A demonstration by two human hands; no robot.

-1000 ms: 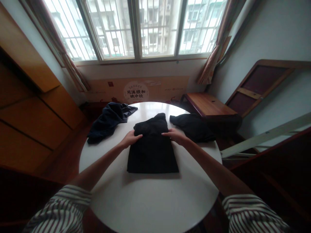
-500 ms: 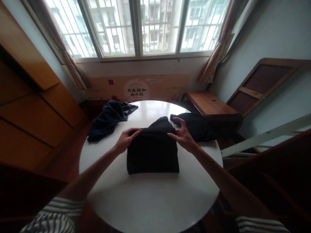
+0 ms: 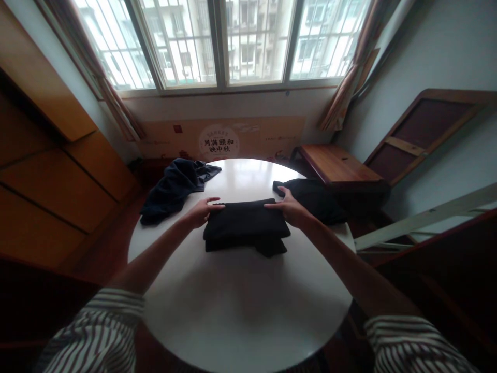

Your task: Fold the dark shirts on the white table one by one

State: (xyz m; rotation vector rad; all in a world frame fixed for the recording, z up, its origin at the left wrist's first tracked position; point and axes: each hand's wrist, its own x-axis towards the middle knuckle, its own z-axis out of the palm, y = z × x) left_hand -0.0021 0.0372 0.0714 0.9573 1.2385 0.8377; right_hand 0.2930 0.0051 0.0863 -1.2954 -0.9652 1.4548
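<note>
A black garment [image 3: 246, 220], folded into a flat rectangle, lies on the round white table [image 3: 240, 305] in front of me. Its layers show along the near edge, and a small flap sticks out from under the right side. My left hand [image 3: 202, 212] grips the far left corner, thumb along the top and fingertips partly hidden. At the far right corner my right hand [image 3: 290, 208] holds the cloth, its thumb lying on the fold and its index finger raised behind. Which kind of garment it is, I cannot tell.
A crumpled dark blue garment [image 3: 174, 186] lies at the table's back left. Another black garment [image 3: 316, 199] sits at the back right, just behind my right hand. Beyond the table stand a low wooden table [image 3: 337, 163] and a printed panel [image 3: 248, 134] under the window.
The black garment's far part has come over toward me, making a shorter, thicker bundle with its near edge farther from me. Both hands now hold its far corners.
</note>
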